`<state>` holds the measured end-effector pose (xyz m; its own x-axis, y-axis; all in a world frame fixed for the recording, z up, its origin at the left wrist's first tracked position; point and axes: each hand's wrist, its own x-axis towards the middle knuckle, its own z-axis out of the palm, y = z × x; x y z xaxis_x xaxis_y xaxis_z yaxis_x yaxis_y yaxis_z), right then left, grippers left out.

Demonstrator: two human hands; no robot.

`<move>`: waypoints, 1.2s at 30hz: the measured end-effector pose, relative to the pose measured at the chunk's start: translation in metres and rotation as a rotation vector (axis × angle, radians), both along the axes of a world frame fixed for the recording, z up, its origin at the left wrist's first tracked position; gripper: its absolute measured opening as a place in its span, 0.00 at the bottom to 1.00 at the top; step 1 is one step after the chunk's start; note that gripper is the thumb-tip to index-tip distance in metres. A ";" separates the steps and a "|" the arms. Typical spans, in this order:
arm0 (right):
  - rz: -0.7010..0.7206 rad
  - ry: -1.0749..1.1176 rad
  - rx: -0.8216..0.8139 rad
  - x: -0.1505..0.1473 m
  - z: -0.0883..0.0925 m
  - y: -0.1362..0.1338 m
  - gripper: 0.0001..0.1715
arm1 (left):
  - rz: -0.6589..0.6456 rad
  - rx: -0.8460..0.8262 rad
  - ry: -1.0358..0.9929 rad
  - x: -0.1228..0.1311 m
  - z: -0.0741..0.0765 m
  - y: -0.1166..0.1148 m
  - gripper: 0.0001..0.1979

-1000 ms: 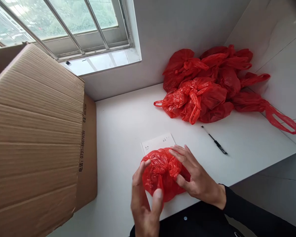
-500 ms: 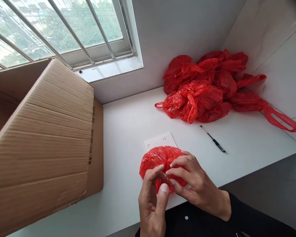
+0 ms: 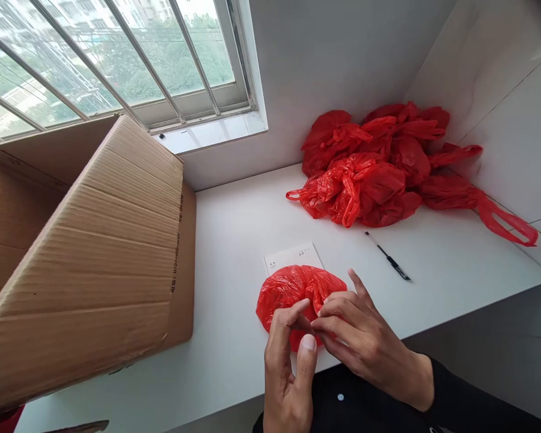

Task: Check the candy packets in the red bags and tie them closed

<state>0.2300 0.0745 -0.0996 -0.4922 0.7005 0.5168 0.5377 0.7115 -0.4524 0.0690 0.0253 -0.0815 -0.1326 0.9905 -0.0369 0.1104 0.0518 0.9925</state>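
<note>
A knotted-looking red plastic bag [image 3: 282, 291] with rounded contents lies on the white table near its front edge. My left hand [image 3: 288, 367] is in front of it, fingers curved and thumb standing apart, with nothing visible between them. From the right, my right hand [image 3: 360, 331] reaches over the bag with its fingertips drawn together at the gathered top and the little finger raised. A strand of red plastic runs to those fingertips; the thumb is hidden. The fingertips of both hands nearly meet. Partly under the bag is a white paper [image 3: 293, 255] with small handwriting.
A large open cardboard box [image 3: 130, 240] stands at the left, below a barred window [image 3: 162, 60]. Several filled red plastic bags [image 3: 374, 168] are heaped against the back wall. A black pen [image 3: 390, 258] lies on the white table [image 3: 238, 228] right of the paper.
The view has shifted slightly, so the box shows more of its inside. My right hand's fingers have drawn closer together and its little finger has lifted. The bag stays in place.
</note>
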 end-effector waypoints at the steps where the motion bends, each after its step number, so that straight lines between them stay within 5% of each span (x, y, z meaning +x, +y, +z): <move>1: -0.005 -0.008 0.004 0.000 0.000 -0.001 0.13 | -0.004 0.002 -0.003 0.000 0.000 -0.001 0.16; 17: 0.040 -0.035 0.000 -0.001 -0.003 -0.014 0.12 | -0.094 0.019 0.006 -0.013 -0.007 -0.012 0.18; 36: -0.023 0.033 -0.009 0.000 -0.009 -0.023 0.06 | -0.128 -0.134 0.089 0.000 0.000 -0.010 0.22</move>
<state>0.2303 0.0515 -0.1090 -0.4586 0.7162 0.5260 0.5389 0.6948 -0.4762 0.0694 0.0154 -0.0813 -0.0147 0.9864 -0.1638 0.2114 0.1632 0.9637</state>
